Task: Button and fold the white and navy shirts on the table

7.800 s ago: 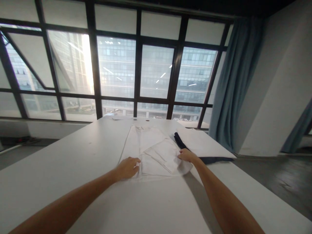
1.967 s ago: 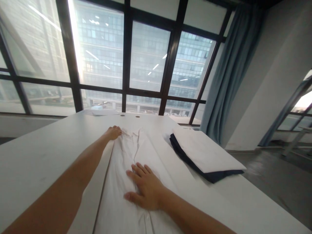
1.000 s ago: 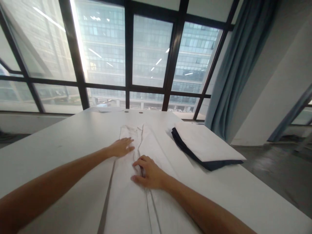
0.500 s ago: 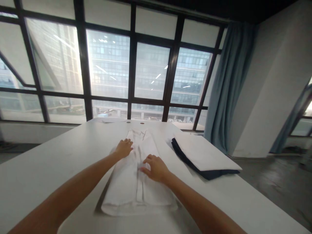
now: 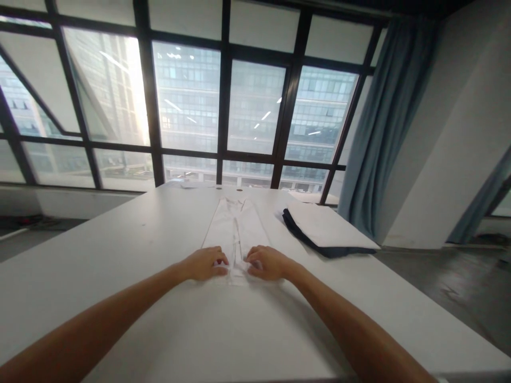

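A white garment (image 5: 237, 229), folded into a long narrow strip, lies lengthwise on the white table (image 5: 120, 250), with its collar end toward the window. Both hands sit on its near end. My left hand (image 5: 207, 263) has its fingers curled on the left near corner. My right hand (image 5: 266, 262) has its fingers curled on the right near corner. The near hem is mostly hidden under the two hands.
To the right on the table lies a folded stack (image 5: 325, 231), white cloth on top of dark navy cloth. A small paper (image 5: 189, 185) lies at the table's far edge by the big windows. A blue curtain (image 5: 375, 122) hangs at the right.
Both hands slid back along the garment from its middle to its near end. The view pulled back, so the garment looks farther away.
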Tool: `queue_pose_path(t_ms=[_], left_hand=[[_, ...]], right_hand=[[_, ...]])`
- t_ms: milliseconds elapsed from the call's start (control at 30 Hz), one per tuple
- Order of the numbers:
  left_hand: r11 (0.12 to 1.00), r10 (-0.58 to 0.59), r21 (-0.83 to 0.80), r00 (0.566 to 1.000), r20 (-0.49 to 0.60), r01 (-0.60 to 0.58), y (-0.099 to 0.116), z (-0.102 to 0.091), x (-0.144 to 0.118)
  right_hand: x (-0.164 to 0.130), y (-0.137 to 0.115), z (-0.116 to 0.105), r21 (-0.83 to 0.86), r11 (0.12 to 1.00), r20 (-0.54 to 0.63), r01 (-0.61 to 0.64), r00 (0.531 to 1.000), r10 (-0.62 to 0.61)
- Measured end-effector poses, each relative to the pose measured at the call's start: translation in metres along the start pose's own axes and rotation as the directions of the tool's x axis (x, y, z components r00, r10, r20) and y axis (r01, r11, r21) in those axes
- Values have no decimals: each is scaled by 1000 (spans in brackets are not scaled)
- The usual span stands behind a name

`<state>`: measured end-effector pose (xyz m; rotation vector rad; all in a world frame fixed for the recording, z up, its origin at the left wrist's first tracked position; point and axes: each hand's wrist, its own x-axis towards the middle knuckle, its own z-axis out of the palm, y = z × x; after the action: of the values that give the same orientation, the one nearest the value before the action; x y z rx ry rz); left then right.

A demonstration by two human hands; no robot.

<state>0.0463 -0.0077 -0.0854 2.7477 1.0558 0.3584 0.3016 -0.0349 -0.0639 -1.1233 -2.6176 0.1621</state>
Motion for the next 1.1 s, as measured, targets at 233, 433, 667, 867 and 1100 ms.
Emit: queue_pose_path(t_ms=[233, 433, 667, 867, 1100], left_hand=[[983, -86, -184, 938, -336, 24, 7, -8, 6], [982, 59, -159, 971, -233, -98, 16, -5, 1], [986, 49, -147, 979, -198, -79, -27, -6, 0], [1000, 24, -11, 993, 117, -22, -48, 7, -9], [963, 107, -260, 985, 138, -69, -61, -19, -12]], right_hand=[[7, -8, -2, 23, 972, -310, -236, 922, 231], [6, -24, 0, 87, 989, -223, -123, 965, 139], [4, 4, 10, 62, 986, -241, -154, 957, 164], [-2, 31, 27, 27, 951, 120, -308, 945, 303], [-19, 87, 3, 271, 911, -66, -311, 938, 340]])
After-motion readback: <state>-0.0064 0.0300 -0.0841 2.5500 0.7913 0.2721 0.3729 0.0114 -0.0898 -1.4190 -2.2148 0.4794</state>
